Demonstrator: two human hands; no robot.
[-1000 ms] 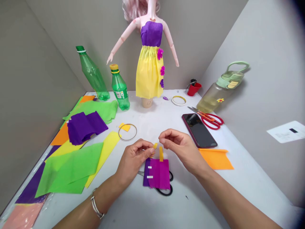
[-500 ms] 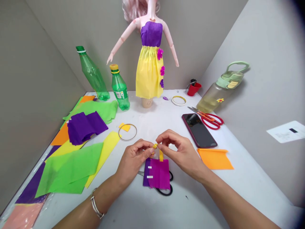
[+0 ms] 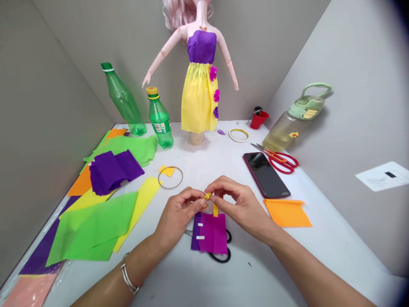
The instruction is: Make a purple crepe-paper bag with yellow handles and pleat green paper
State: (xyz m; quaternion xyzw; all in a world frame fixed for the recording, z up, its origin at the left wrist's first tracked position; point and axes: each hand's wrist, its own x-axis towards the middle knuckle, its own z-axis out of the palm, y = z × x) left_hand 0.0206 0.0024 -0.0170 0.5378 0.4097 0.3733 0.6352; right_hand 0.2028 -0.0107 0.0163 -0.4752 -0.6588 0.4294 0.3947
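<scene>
My left hand (image 3: 180, 209) pinches a small yellow paper strip (image 3: 207, 196) between thumb and fingertips. From the other side my right hand (image 3: 234, 202) closes its thumb and forefinger on the same piece. Another stretch of yellow strip (image 3: 215, 209) hangs down beside it to the top edge of a magenta paper piece (image 3: 213, 234). That magenta piece lies against a purple paper piece (image 3: 195, 238), and two white bits show on them. Under both sit black-handled scissors (image 3: 220, 258), their middle hidden by the paper.
Green, yellow and purple sheets (image 3: 92, 230) spread at left. A bangle (image 3: 171, 187) lies ahead of my hands. To the right are a phone (image 3: 266, 175), red scissors (image 3: 284, 162), orange paper (image 3: 288, 213) and a water bottle (image 3: 287, 130). Behind stand a doll (image 3: 200, 96) and two green bottles (image 3: 161, 123).
My right hand has moved slightly left, its fingertips drawing nearer to my left hand over the yellow strip. The view has shifted a little.
</scene>
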